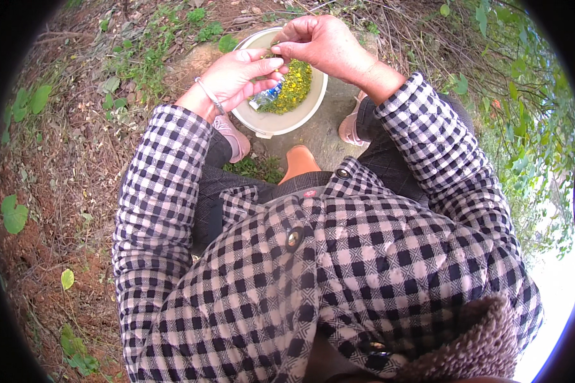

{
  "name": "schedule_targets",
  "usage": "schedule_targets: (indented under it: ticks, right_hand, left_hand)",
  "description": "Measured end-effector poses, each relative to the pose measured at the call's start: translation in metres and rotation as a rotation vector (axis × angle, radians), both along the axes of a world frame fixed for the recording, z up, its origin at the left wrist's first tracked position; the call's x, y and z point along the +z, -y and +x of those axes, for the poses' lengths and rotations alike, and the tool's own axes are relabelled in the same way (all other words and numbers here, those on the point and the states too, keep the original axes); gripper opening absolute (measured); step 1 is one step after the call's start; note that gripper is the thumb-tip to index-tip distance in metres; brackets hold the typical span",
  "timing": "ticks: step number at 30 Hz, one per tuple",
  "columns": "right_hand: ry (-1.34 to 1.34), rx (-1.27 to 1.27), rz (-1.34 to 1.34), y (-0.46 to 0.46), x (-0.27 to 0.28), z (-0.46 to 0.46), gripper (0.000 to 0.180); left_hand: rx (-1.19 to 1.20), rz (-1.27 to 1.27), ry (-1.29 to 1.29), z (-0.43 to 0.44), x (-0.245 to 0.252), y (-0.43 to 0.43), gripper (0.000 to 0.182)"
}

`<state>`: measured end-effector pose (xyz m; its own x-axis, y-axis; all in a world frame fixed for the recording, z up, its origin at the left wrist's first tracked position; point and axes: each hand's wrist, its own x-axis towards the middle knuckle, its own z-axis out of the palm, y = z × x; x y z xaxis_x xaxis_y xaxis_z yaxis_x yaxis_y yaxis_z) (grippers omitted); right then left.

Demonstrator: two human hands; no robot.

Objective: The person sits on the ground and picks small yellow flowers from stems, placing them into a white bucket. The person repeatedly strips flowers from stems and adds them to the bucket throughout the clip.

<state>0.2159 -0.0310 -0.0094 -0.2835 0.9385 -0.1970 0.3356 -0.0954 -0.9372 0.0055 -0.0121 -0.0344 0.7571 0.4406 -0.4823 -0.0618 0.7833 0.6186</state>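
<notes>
Over a white plastic bucket, my two hands meet at the fingertips. My right hand pinches a thin green plant sprig between thumb and fingers. Thumb and fingers of my left hand, palm partly turned up, close around the sprig's lower end, where a small yellow bud shows. Green sprigs with small yellow flowers lie heaped in the bucket. Beside them, partly behind my left fingers, is a clear plastic item with a blue label, perhaps a bottle or wrapper.
The bucket stands on a flat stone between my pink shoes. An orange object, perhaps a seat edge, juts out below me. Dry leaves and weeds cover the ground leftward; leafy branches hang on the right.
</notes>
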Motion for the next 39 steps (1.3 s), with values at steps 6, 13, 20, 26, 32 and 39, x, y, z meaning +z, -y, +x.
schedule_targets:
  ticks: [6, 13, 20, 26, 32, 39]
  right_hand:
    - [-0.042, -0.022, 0.011, -0.004, 0.010, 0.004, 0.021]
    - [-0.121, -0.143, -0.113, -0.011, 0.026, 0.013, 0.006]
    - [-0.163, -0.060, -0.100, -0.003, 0.006, 0.001, 0.006]
    - [-0.144, -0.182, -0.144, -0.014, 0.023, 0.011, 0.006]
    - [-0.063, -0.080, -0.161, -0.017, 0.033, 0.021, 0.011]
    - [0.801, -0.132, 0.721, -0.033, 0.026, 0.049, 0.014]
  left_hand:
    - [0.028, 0.053, -0.124, -0.003, 0.002, -0.002, 0.029]
    - [0.084, 0.096, -0.080, -0.003, 0.011, -0.001, 0.030]
    - [0.149, 0.122, -0.069, 0.002, 0.005, 0.000, 0.027]
    - [0.112, 0.137, -0.159, -0.007, 0.004, -0.004, 0.025]
    - [0.165, 0.045, -0.039, -0.009, -0.002, -0.005, 0.024]
    - [0.205, -0.010, 0.020, -0.010, 0.002, -0.005, 0.029]
